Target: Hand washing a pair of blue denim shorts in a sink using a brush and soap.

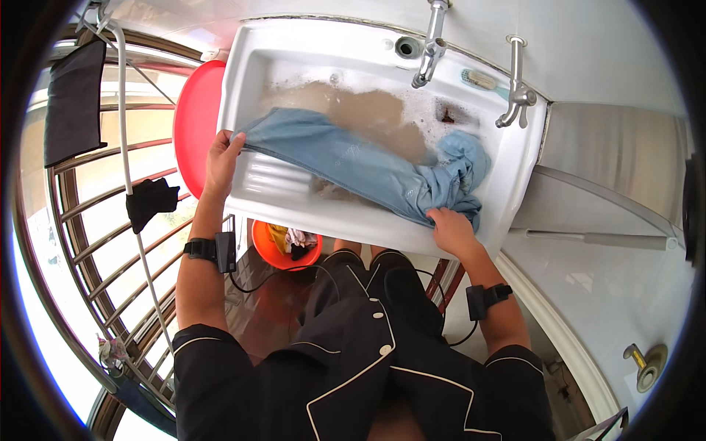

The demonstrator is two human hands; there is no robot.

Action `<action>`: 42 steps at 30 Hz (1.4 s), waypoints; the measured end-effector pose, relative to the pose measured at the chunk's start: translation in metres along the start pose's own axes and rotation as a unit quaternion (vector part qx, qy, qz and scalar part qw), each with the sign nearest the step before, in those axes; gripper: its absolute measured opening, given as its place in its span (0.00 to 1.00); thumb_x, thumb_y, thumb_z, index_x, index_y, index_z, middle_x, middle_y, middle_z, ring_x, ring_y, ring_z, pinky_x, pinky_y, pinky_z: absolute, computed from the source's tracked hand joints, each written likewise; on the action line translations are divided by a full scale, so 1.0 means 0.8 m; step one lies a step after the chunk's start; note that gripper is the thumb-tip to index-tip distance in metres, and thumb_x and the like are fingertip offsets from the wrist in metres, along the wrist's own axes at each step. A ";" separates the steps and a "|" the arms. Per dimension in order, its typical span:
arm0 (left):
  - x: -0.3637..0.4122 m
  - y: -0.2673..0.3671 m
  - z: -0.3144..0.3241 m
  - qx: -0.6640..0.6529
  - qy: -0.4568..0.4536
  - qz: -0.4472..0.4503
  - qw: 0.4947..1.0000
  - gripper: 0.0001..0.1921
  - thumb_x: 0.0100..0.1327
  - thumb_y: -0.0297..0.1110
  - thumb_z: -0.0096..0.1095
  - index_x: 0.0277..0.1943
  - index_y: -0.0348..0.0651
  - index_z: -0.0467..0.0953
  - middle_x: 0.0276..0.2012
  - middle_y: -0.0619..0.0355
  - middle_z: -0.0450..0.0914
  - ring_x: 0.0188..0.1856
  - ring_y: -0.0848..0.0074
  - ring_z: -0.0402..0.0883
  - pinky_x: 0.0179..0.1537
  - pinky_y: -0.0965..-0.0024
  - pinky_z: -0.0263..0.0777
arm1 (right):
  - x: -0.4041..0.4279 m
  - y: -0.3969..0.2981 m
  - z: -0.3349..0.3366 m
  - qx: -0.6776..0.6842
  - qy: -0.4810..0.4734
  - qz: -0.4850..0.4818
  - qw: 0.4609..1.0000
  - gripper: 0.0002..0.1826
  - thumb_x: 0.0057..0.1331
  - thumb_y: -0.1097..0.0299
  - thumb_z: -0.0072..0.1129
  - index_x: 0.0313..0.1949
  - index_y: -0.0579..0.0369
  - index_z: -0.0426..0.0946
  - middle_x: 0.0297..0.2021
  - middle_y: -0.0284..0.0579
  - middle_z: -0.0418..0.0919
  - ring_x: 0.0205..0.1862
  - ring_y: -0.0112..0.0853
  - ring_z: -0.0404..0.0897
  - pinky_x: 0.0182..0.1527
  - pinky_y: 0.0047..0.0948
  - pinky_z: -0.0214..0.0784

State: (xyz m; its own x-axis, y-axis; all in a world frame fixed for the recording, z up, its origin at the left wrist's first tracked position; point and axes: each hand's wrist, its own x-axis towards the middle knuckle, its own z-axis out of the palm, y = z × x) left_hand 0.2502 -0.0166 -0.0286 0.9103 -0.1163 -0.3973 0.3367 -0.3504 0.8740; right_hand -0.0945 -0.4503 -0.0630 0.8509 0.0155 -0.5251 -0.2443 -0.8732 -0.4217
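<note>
A light blue garment, apparently denim, lies stretched across a white ceramic laundry sink. My left hand pinches its hem end above the sink's left side, near the ribbed washboard slope. At the front right rim, my right hand grips the cloth close to where it bunches up into a twisted heap. Murky, sudsy water fills part of the basin behind the garment. The garment covers some of the basin floor.
Two metal taps project over the sink's back edge. A scrubbing brush rests on the back ledge. A red plastic basin stands at the left. Below, an orange bucket holds clothes. Window bars and a hanging black cloth are further left.
</note>
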 end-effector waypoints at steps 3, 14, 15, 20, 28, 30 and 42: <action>-0.006 -0.012 -0.015 -0.058 -0.018 0.021 0.998 0.08 0.73 0.35 0.70 0.39 0.42 0.80 0.33 0.70 0.76 0.37 0.87 0.69 0.41 0.79 0.63 | 0.020 -0.029 0.005 0.056 0.036 -0.005 0.998 0.15 0.64 0.66 0.67 0.51 0.48 0.81 0.43 0.47 0.81 0.50 0.51 0.81 0.53 0.51 0.74; -0.006 0.023 0.010 0.043 0.040 -0.009 0.998 0.17 0.68 0.45 0.77 0.39 0.38 0.84 0.27 0.69 0.76 0.30 0.86 0.71 0.33 0.80 0.65 | 0.177 -0.132 0.094 -0.038 0.130 0.024 0.991 0.16 0.64 0.60 0.68 0.48 0.52 0.84 0.41 0.49 0.83 0.46 0.53 0.83 0.51 0.48 0.78; -0.006 0.025 0.003 0.054 0.037 -0.008 0.998 0.17 0.69 0.45 0.76 0.39 0.38 0.83 0.28 0.67 0.77 0.30 0.85 0.74 0.32 0.78 0.68 | 0.181 -0.130 0.094 -0.047 0.095 0.035 0.994 0.14 0.64 0.61 0.67 0.47 0.53 0.84 0.40 0.51 0.84 0.44 0.53 0.84 0.51 0.50 0.78; 0.008 0.047 -0.018 0.005 0.034 -0.032 0.999 0.16 0.70 0.44 0.74 0.39 0.38 0.82 0.29 0.65 0.79 0.31 0.83 0.77 0.32 0.75 0.72 | 0.143 -0.105 0.011 0.246 0.302 0.090 0.917 0.08 0.66 0.71 0.56 0.40 0.60 0.82 0.32 0.60 0.83 0.38 0.52 0.85 0.43 0.47 0.76; 0.070 0.115 0.043 0.052 -0.087 0.006 0.995 0.17 0.71 0.45 0.71 0.36 0.38 0.80 0.28 0.63 0.77 0.28 0.81 0.77 0.31 0.74 0.74 | 0.090 -0.060 -0.116 0.256 0.397 0.085 0.877 0.08 0.69 0.77 0.50 0.41 0.62 0.80 0.28 0.43 0.78 0.29 0.27 0.72 0.36 0.29 0.70; 0.088 0.116 0.056 0.048 -0.077 0.016 0.996 0.20 0.68 0.46 0.71 0.38 0.31 0.83 0.29 0.58 0.81 0.28 0.80 0.78 0.32 0.72 0.78 | 0.086 -0.057 -0.124 0.264 0.385 0.108 0.878 0.08 0.69 0.76 0.51 0.42 0.63 0.80 0.28 0.38 0.77 0.31 0.23 0.71 0.36 0.25 0.68; 0.029 0.025 0.012 0.106 0.034 -0.006 0.994 0.19 0.68 0.44 0.70 0.38 0.30 0.82 0.30 0.56 0.83 0.31 0.77 0.83 0.34 0.69 0.82 | 0.044 -0.099 -0.043 0.083 0.363 -0.040 0.927 0.09 0.61 0.81 0.56 0.40 0.58 0.77 0.35 0.52 0.77 0.36 0.53 0.79 0.39 0.47 0.74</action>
State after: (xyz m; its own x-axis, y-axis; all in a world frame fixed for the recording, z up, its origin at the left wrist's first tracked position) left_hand 0.2760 -0.0352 -0.0227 0.9229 -0.0502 -0.3818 0.2967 -0.5395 0.7880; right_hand -0.0290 -0.3978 -0.0226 0.9437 -0.3069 0.1232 -0.1835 -0.7958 -0.5770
